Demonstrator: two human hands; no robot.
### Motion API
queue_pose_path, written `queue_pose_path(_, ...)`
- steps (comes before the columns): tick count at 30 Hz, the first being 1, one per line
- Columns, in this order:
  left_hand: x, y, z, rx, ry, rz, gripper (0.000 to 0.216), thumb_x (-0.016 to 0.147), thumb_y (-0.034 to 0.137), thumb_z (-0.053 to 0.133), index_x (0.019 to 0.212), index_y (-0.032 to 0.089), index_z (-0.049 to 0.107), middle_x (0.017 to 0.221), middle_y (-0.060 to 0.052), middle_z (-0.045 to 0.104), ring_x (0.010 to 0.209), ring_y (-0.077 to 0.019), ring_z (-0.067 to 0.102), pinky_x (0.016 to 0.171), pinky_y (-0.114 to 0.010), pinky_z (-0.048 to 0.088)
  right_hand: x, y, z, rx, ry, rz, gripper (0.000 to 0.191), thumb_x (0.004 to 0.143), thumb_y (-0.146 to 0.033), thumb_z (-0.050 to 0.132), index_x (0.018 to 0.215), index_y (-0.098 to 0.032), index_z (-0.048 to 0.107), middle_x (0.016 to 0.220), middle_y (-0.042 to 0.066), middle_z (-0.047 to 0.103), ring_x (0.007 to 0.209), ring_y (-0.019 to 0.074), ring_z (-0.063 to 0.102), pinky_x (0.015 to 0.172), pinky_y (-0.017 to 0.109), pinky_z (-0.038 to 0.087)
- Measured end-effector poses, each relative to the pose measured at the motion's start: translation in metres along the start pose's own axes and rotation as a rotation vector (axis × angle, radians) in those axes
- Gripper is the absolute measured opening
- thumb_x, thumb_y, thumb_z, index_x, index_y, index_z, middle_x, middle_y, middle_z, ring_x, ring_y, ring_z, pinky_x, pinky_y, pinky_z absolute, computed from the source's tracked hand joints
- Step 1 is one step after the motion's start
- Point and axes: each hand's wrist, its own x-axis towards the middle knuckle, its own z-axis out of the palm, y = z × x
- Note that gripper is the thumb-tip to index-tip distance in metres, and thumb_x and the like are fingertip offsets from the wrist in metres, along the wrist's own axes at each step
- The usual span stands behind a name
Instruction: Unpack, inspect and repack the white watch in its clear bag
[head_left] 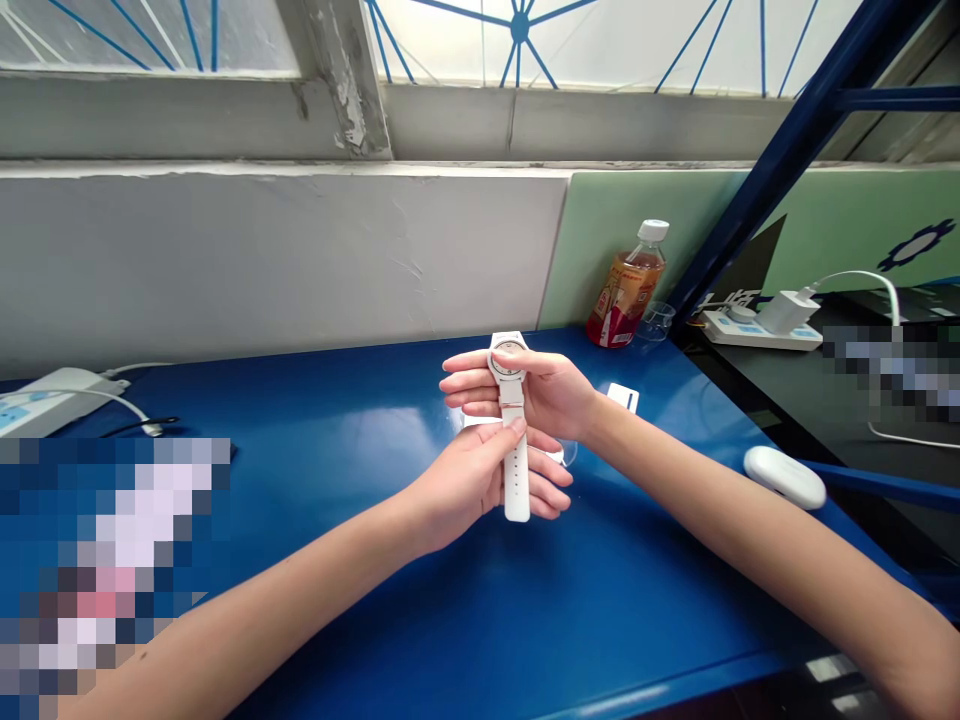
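Observation:
A white wristwatch (513, 430) is held upright above the blue table (360, 560), dial facing up and away. My right hand (544, 392) grips the watch case (508, 360) with fingers behind it and thumb across. My left hand (480, 478) pinches the lower strap (517, 480), thumb on top, fingers curled beneath. Both hands are closed on the watch, a little above the table's middle.
A bottle of amber drink (628, 288) stands at the back right by a clear cup (657, 320). A small white card (622, 397) and a white oval case (784, 476) lie to the right. Power strips with cables sit at far left (52, 396) and far right (757, 325).

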Motion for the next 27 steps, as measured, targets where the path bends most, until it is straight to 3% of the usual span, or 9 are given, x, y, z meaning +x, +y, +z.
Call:
queue_pose_path(8, -0.0001, 0.001, 0.0034, -0.019, 0.011, 0.014, 0.037, 0.096, 0.042, 0.058, 0.096, 0.006, 0.065, 0.085, -0.016, 0.074, 0.074, -0.0223, 0.074, 0.072, -0.032, 0.06, -0.0008, -0.0036, -0.0006, -0.03, 0.034, -0.013, 0.042, 0.103, -0.026, 0.031, 0.113, -0.01, 0.068, 0.106, 0.012, 0.077, 0.098, 0.02, 0.074, 0.087, 0.031, 0.059)
queue_pose_path(12, -0.0007, 0.0019, 0.0037, -0.034, 0.0, 0.005, 0.035, 0.099, 0.037, 0.053, 0.099, 0.005, 0.064, 0.087, -0.018, 0.074, 0.076, -0.0242, 0.075, 0.073, -0.034, 0.06, -0.0015, -0.0059, -0.0018, -0.026, 0.023, -0.013, 0.046, 0.105, -0.028, 0.027, 0.115, -0.009, 0.068, 0.106, 0.012, 0.077, 0.097, 0.0209, 0.074, 0.083, 0.031, 0.06)
queue_pose_path(19, -0.0007, 0.0067, 0.0084, -0.019, 0.094, -0.019, 0.037, 0.104, 0.025, 0.036, 0.094, 0.003, 0.065, 0.087, -0.02, 0.074, 0.075, -0.0245, 0.076, 0.072, -0.035, 0.061, -0.0006, -0.0057, -0.002, -0.011, -0.022, -0.016, 0.056, 0.106, -0.035, 0.021, 0.116, -0.005, 0.067, 0.104, 0.014, 0.077, 0.096, 0.0221, 0.073, 0.085, 0.032, 0.059)
queue_pose_path(27, -0.0006, 0.0068, 0.0062, -0.035, 0.087, -0.064, 0.038, 0.103, 0.026, 0.037, 0.096, 0.003, 0.066, 0.083, -0.018, 0.074, 0.071, -0.0239, 0.075, 0.064, -0.033, 0.061, 0.0011, -0.0042, -0.0025, -0.009, 0.004, 0.016, 0.058, 0.106, -0.039, 0.021, 0.114, -0.005, 0.067, 0.104, 0.016, 0.077, 0.093, 0.0221, 0.074, 0.082, 0.032, 0.059)
